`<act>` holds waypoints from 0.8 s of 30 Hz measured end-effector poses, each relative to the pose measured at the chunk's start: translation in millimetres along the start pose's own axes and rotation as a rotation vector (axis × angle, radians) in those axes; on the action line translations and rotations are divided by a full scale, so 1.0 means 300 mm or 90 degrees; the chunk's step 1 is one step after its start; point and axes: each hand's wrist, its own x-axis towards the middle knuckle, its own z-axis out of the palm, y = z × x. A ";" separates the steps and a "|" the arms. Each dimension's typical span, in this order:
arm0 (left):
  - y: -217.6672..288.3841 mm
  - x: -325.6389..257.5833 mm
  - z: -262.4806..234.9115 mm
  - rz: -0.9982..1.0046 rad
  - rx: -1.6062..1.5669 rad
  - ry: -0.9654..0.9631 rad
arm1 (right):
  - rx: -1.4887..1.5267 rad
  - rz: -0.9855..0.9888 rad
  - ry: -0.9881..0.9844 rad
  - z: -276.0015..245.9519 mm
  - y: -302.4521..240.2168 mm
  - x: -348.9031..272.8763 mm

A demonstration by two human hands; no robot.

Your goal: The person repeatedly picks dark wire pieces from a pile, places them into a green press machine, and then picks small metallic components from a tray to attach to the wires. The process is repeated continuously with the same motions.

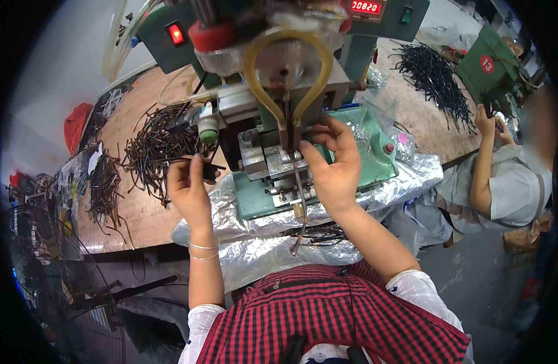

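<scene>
At the left of the press, my left hand (191,189) is closed with its thumb against curled fingers, and short dark cable ends (212,171) stick out of it. It hovers by the near edge of a pile of dark cables (160,136). My right hand (336,176) is at the bench press, thumb and forefinger pinched close beside the upright tool (289,134); the fingertips' hold is partly hidden. From under the tool a thin cable (300,188) runs over the metal fixture (253,159) and hangs down toward me, its end above the foil-covered front edge.
Above the fixture arches a yellowish tube loop (250,67). A green machine base (248,203) rests on silvery foil (230,261). Another cable bundle (103,194) is at the left, a black cable pile (433,79) at the back right. A person (503,176) works at the right.
</scene>
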 end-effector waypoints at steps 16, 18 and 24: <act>0.149 -0.104 0.233 0.719 0.226 -0.347 | -0.110 0.135 -0.071 -0.259 0.016 0.096; 0.137 -0.098 0.234 0.753 0.240 -0.333 | -0.098 0.111 0.009 -0.348 0.045 0.127; 0.114 -0.100 0.247 0.771 0.240 -0.308 | -0.374 0.061 0.036 -0.500 0.217 0.048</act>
